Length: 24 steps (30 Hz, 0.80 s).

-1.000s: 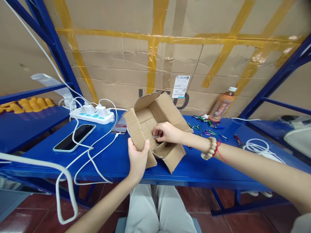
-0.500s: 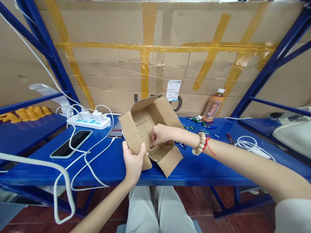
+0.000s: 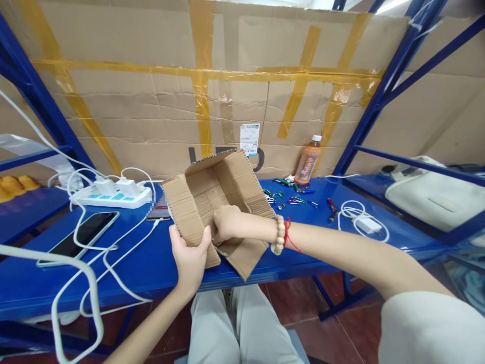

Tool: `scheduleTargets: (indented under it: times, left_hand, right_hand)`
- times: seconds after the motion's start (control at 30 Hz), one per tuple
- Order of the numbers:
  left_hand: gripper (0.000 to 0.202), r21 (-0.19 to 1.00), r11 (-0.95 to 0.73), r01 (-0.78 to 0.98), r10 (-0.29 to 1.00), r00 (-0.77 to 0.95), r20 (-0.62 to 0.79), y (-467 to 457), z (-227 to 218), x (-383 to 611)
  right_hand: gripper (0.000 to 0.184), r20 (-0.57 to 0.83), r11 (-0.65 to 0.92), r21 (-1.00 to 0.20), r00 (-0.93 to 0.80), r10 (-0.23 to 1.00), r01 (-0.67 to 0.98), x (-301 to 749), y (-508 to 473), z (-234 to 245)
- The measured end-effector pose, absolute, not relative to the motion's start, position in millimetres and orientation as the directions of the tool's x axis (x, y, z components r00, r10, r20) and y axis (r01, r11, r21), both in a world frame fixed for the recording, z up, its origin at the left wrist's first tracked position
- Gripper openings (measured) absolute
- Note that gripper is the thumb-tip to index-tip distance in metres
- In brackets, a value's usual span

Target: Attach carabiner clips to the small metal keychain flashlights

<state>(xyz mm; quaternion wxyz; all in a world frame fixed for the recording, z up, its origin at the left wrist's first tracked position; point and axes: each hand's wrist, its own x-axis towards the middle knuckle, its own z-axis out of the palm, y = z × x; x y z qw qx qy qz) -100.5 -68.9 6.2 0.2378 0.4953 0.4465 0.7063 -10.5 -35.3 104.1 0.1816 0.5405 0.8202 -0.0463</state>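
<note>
An open cardboard box (image 3: 184, 202) is tilted toward me above the front of the blue table, its flaps spread. My left hand (image 3: 191, 253) grips its near left side, thumb on the flap and fingers behind. Inside the box is my right hand (image 3: 227, 222), curled closed near the front inner corner; its fingertips are hidden, so what it holds, if anything, does not show. A beaded bracelet with a red string circles the right wrist. Beyond the box lie several small coloured carabiners (image 3: 295, 200).
A bottle of orange drink (image 3: 308, 161) stands at the back. On the right are a coiled white cable with a charger (image 3: 368, 225) and a dark red pen-like object (image 3: 332, 210). Leftward lie a phone (image 3: 83, 235), a power strip (image 3: 113, 196) and looping white cables. Blue frame posts flank the table.
My view has swung to the right, so the scene sits further left. My right hand has moved slightly toward the box's front inner corner. The left hand keeps its grip.
</note>
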Motion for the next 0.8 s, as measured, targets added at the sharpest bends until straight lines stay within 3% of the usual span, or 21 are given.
scheduleTargets:
  times: [0.3,0.57,0.8]
  left_hand:
    - [0.035,0.860,-0.504,0.079,0.764,-0.425,0.486,-65,2,-99]
    - [0.036,0.861,-0.505,0.061,0.765,-0.431,0.479,-64,0,-100]
    - [0.036,0.865,-0.500,0.039,0.774,-0.428,0.466,-64,1,-101]
  right_hand:
    - [0.039,-0.284,0.304,0.089,-0.269,0.920,0.948,-10,-41,95]
    - [0.031,-0.307,0.358,0.094,-0.315,0.898,0.929,-5,-43,99]
    - [0.026,-0.277,0.358,-0.003,-0.345,0.897,0.934,0,-39,102]
